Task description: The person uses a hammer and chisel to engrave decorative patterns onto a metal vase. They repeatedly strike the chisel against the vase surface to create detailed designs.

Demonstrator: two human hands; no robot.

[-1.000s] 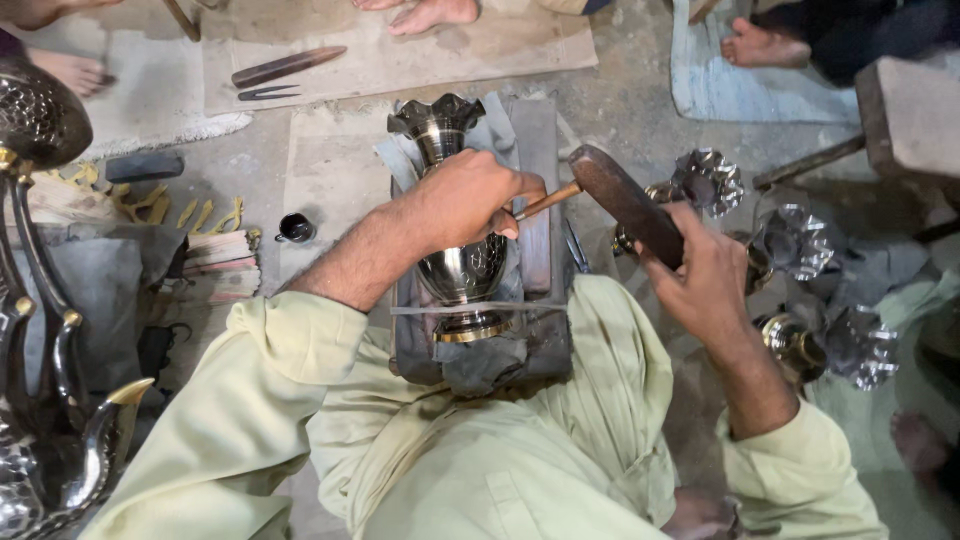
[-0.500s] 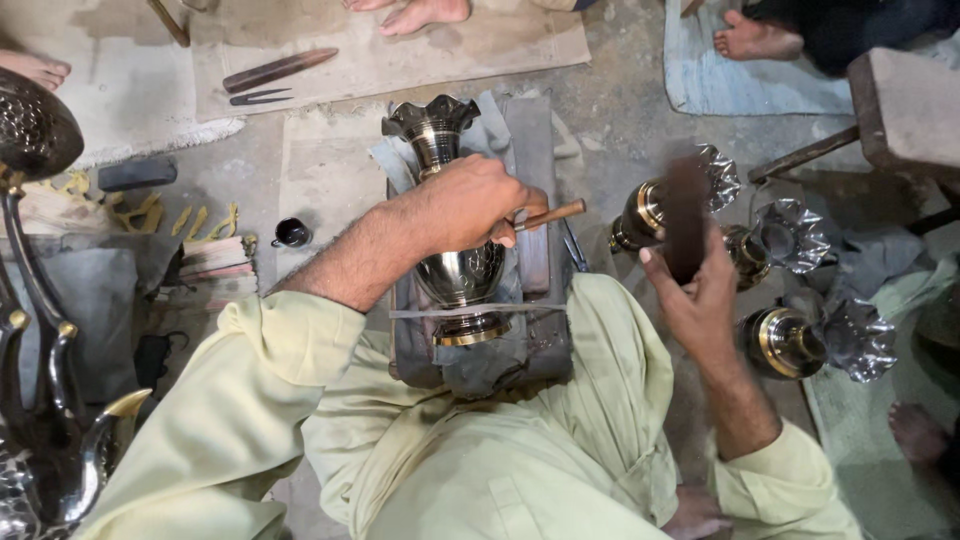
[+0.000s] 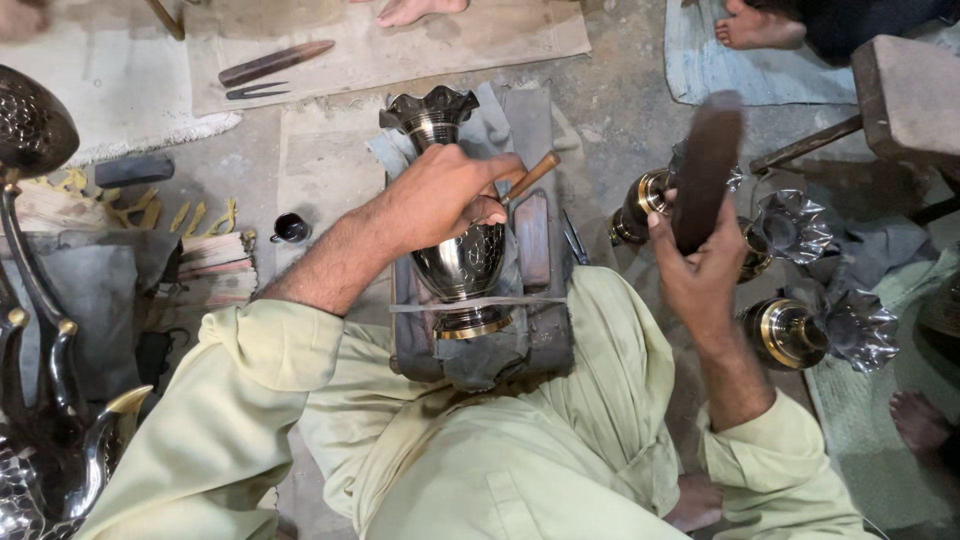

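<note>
A dark metal vase (image 3: 455, 255) with a fluted rim lies on a padded block (image 3: 535, 330) in front of my lap, strapped down by a thin band. My left hand (image 3: 440, 195) rests on its body and grips a wooden-handled chisel (image 3: 530, 178) against it. My right hand (image 3: 700, 275) is raised to the right and holds a dark wooden mallet bar (image 3: 708, 165) pointing up, apart from the chisel.
Several similar metal vases (image 3: 800, 330) lie on the floor at the right. A small black cup (image 3: 290, 230) and loose tools (image 3: 270, 65) sit on mats at the left and top. Other people's bare feet (image 3: 760, 22) show at the top. Tall metal pieces (image 3: 40, 300) stand at far left.
My right hand has swung the mallet bar up and away to the right, from lying over the chisel's end to standing upright. My left hand has kept its place on the vase.
</note>
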